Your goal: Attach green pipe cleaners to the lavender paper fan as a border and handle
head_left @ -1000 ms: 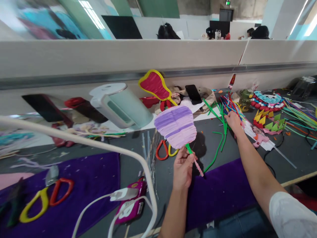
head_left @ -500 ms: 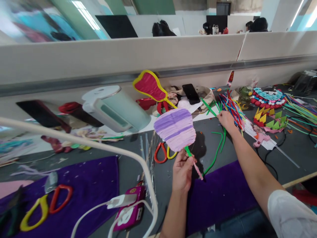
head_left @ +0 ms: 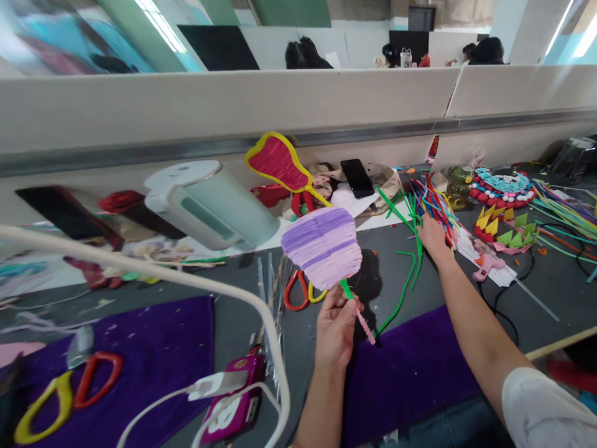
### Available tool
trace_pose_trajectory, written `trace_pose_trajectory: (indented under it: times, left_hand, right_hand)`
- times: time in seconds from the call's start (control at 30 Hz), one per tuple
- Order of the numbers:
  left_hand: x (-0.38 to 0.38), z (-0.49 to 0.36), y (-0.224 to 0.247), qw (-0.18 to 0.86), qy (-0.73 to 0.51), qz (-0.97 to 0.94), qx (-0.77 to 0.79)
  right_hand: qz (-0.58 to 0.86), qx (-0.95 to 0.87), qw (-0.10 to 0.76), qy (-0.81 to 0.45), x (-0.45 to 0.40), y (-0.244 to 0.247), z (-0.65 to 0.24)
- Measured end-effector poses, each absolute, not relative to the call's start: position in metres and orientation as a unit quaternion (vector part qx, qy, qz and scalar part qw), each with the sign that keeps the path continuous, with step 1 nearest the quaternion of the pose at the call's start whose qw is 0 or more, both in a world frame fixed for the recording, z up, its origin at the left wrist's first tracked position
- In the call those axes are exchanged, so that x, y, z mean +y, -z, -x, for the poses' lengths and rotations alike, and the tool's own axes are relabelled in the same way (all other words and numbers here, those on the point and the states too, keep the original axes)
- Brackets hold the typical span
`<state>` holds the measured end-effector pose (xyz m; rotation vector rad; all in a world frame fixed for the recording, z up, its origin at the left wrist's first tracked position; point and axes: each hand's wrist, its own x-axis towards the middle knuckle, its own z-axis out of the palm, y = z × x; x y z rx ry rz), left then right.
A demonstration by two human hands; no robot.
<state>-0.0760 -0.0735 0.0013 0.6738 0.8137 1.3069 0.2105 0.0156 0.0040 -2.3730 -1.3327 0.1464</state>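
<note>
My left hand (head_left: 336,326) is closed around the slim handle of a small fan (head_left: 321,246) with a purple and lilac striped face. Its handle is green near the face and pink at the lower end. Reaching away at the right, my right hand (head_left: 433,239) rests with curled fingers at the edge of a pile of red and blue pipe cleaners (head_left: 438,205). Green pipe cleaners (head_left: 396,208) lie just left of those fingers. What the fingertips hold, if anything, is hidden. A bent green pipe cleaner (head_left: 405,298) lies between my hands.
A yellow-edged red fan (head_left: 282,163) and a pale green kettle (head_left: 233,205) stand behind. Scissors (head_left: 296,291) lie near the fan. A white cable (head_left: 186,274) arches across the left foreground. A pink glue gun (head_left: 487,266) lies at right; people sit beyond the partition (head_left: 280,102).
My right hand has shifted from the green pipe cleaners toward the red and blue pile. My left hand still holds the fan. The view has turned slightly right.
</note>
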Motion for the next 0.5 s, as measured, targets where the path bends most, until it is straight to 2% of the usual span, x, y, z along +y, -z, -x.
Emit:
trace_pose_trajectory:
  times: [0.33, 0.5]
  left_hand:
    - [-0.07, 0.083, 0.001, 0.664, -0.577, -0.303, 0.366]
    - [-0.066, 0.088, 0.001, 0.66, -0.583, -0.311, 0.357]
  right_hand:
    - [0.836, -0.475, 0.268, -0.067, 0.017, -0.007, -0.219]
    - [0.838, -0.466, 0.272, -0.08, 0.019, -0.008, -0.215]
